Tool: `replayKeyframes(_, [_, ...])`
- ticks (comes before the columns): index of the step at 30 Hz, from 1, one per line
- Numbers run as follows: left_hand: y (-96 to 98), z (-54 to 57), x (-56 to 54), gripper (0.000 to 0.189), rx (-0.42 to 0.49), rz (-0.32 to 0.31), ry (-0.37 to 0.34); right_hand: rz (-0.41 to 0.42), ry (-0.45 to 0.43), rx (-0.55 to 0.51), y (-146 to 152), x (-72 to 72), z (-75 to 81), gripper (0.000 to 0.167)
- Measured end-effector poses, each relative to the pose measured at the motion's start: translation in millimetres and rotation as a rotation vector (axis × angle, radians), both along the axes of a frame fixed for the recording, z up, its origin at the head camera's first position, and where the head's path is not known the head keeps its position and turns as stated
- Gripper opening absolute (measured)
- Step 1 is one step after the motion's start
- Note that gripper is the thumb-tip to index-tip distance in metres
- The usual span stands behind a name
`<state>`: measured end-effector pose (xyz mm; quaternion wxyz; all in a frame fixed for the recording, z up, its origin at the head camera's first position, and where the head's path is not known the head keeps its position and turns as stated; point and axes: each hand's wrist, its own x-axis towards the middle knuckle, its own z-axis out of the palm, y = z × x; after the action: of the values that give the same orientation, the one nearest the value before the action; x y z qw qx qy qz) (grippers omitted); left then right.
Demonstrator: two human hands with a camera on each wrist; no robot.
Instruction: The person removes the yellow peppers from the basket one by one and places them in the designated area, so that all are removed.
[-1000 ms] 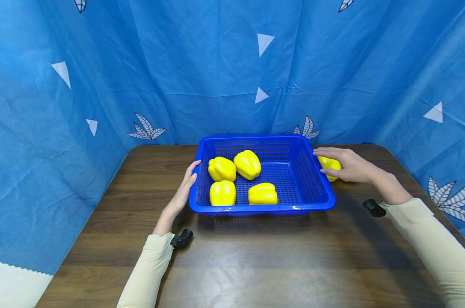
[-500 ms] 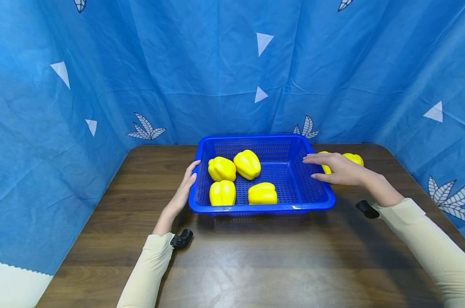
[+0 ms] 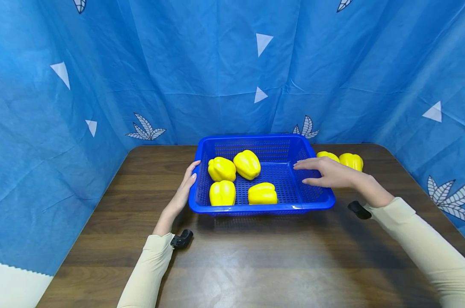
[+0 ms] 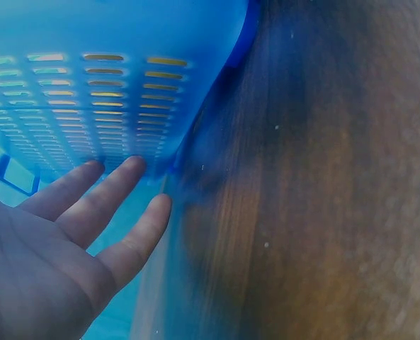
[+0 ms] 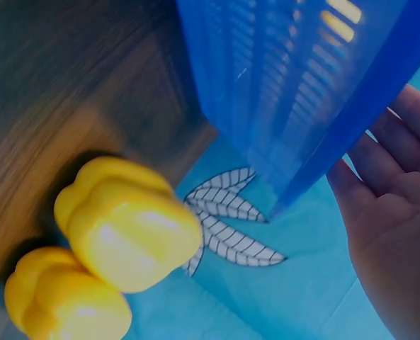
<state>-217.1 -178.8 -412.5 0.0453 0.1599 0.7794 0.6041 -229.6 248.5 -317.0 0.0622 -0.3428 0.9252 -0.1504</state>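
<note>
A blue plastic basket (image 3: 259,208) with slotted walls holds several yellow bell peppers (image 3: 247,164), mostly toward its left side. My left hand (image 3: 183,193) rests against the basket's left side, fingertips at the rim. In the left wrist view its extended fingers (image 4: 103,205) lie by the outer wall. My right hand (image 3: 328,172) reaches across the right rim, fingers extended over the inside of the basket and holding nothing. Behind it, two more yellow bell peppers (image 3: 351,161) sit outside the basket at the back right; the hand partly hides them in the head view.
The basket stands on a dark brown wooden table (image 3: 263,261), close to its back edge. A blue curtain (image 3: 217,72) printed with leaves and white triangles hangs behind and along both sides.
My right hand has moved left from over the peppers beside the basket to above its right part, uncovering those two peppers. The left hand and the basket stay in place.
</note>
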Motion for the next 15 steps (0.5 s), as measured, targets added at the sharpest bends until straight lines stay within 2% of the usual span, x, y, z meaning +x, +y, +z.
replayKeyframes(9, [0.4, 1.7, 1.5, 0.051, 0.008, 0.000, -0.010, 0.083, -0.082, -0.026, -15, 2.8, -3.1, 0.039])
replayKeyframes(15, [0.0, 1.2, 0.7, 0.051, 0.008, 0.002, -0.010, 0.103, -0.103, -0.017, -21, 4.7, -4.6, 0.039])
